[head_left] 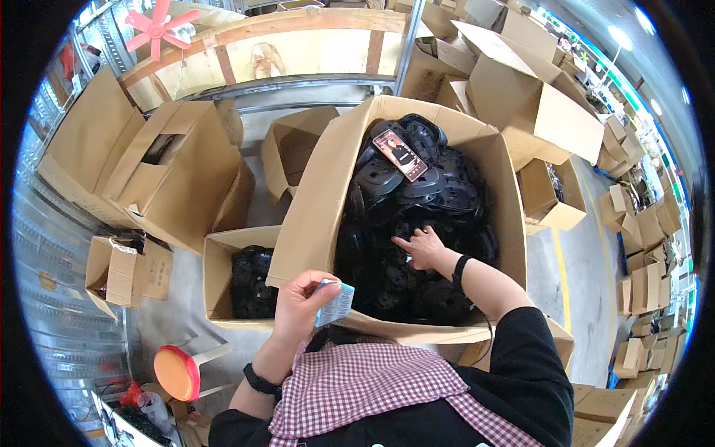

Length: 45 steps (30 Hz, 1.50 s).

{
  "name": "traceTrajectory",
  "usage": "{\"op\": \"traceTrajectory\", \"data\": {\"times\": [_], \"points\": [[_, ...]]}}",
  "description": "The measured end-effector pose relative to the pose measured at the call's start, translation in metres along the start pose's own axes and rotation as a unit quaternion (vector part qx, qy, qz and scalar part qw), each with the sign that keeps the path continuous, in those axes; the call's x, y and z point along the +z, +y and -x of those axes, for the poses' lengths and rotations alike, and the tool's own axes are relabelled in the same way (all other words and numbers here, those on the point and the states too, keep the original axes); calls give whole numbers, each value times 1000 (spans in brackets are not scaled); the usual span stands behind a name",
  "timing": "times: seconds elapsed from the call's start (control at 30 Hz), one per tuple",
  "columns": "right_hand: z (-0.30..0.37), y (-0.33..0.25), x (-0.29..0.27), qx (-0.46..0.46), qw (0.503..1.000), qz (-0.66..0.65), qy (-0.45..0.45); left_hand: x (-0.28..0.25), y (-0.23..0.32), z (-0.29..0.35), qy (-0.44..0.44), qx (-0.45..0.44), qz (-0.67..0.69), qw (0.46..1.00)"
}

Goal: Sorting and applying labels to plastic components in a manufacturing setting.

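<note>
My left hand [299, 302] is closed on a small light-blue sheet of printed labels [335, 304], pinched between thumb and fingers at the near left edge of a large open carton [309, 216]. Curved black plastic shells with slots [377, 179] fill that carton. Over the middle of the pile is my right hand [424, 248], its index finger stretched out to the left and touching or just above a shell. A tiny pale spot shows beneath this hand; I cannot tell what it is. A phone with a lit screen [401, 155] lies on top of the shells.
To the left stands a smaller carton [220, 287] of black parts, with a stool [177, 372] nearer me. Tall cartons [179, 179] rise behind it. More cartons [551, 112] are stacked at the right. A metal-framed rack [313, 83] crosses the back, with a pink fan [158, 30] at its left.
</note>
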State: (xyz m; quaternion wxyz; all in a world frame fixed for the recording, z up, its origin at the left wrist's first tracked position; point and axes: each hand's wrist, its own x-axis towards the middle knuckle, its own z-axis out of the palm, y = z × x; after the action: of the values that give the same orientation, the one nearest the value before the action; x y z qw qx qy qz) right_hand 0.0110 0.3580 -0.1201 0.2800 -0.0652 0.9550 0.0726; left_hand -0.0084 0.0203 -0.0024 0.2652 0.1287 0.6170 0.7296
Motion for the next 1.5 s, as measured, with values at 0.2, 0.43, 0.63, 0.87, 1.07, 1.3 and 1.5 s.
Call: {"op": "traceTrajectory", "data": {"times": [0.2, 0.43, 0.63, 0.87, 1.07, 1.3, 1.5], "points": [[-15, -13, 23, 29, 988, 123, 93, 1, 1, 3, 7, 10, -5, 1000], [-23, -15, 28, 123, 965, 140, 183, 0, 5, 7, 30, 16, -1, 999], [24, 2, -56, 198, 946, -60, 249, -11, -2, 8, 49, 57, 0, 997], [54, 5, -71, -14, 490, -868, 76, 3, -3, -2, 7, 63, -30, 998], [59, -73, -64, -297, 242, -899, -214, 22, 14, -12, -48, 136, -121, 982], [57, -94, -52, -295, 339, -866, -221, 30, 29, -12, -52, 233, -224, 945], [49, -106, -43, -279, 399, -824, -291, 22, 23, -16, -34, 207, -261, 942]]}}
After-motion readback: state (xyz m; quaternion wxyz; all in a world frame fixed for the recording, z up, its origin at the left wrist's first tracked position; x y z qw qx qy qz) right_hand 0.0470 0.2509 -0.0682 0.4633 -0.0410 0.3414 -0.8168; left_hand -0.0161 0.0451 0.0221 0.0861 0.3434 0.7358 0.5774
